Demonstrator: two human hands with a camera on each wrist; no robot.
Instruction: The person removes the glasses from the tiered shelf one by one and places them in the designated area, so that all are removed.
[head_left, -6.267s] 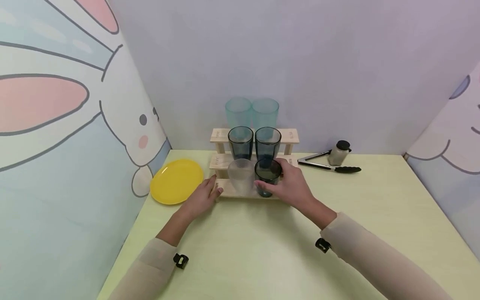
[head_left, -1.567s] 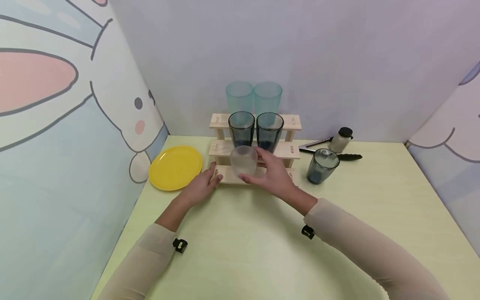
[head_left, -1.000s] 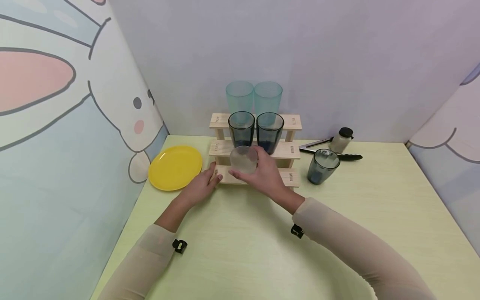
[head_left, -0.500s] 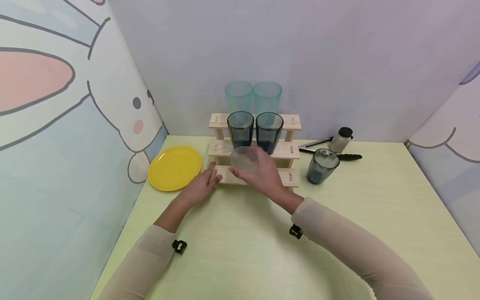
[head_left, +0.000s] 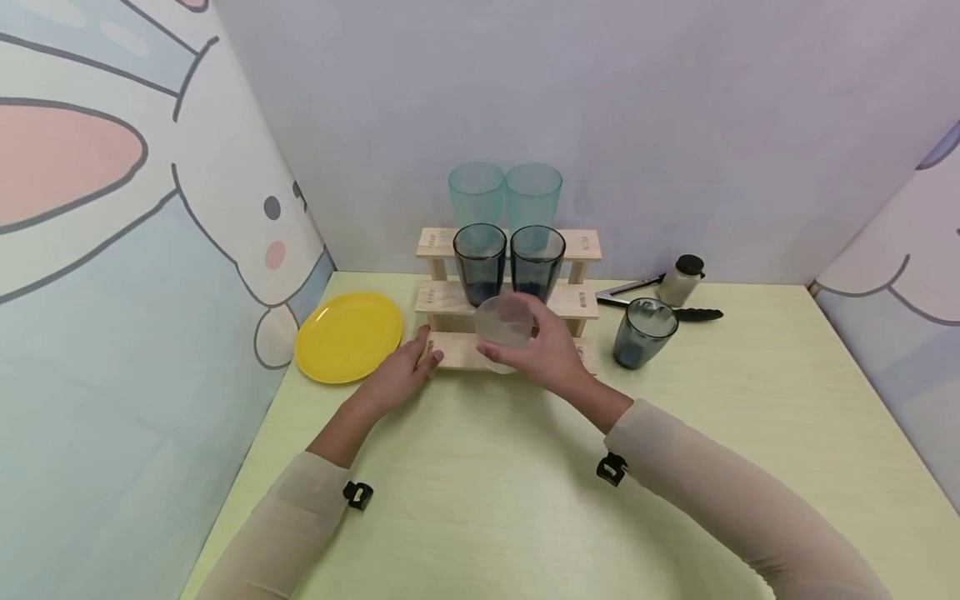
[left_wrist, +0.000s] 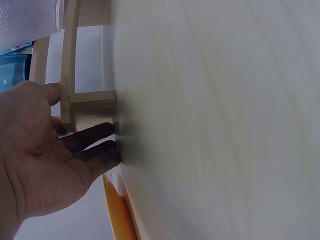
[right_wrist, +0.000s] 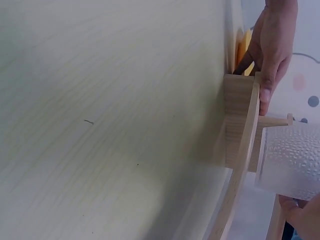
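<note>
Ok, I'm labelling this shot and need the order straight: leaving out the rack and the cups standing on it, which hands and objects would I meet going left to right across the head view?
Yellow plate, left hand, frosted cup, right hand, smoky-grey cup, black-capped jar.

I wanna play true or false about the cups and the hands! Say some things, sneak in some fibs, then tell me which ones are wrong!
1. The right hand holds a frosted clear cup. True.
2. The plate is blue. False: it is yellow.
3. Two teal cups are on the top shelf of the wooden rack. True.
4. Three dark cups are on the middle shelf. False: two dark cups are there, and another dark cup is on the table.
5. The small jar has a black lid. True.
6. The left hand holds the tongs. False: it touches the rack, and the tongs lie beyond the rack's other end.
</note>
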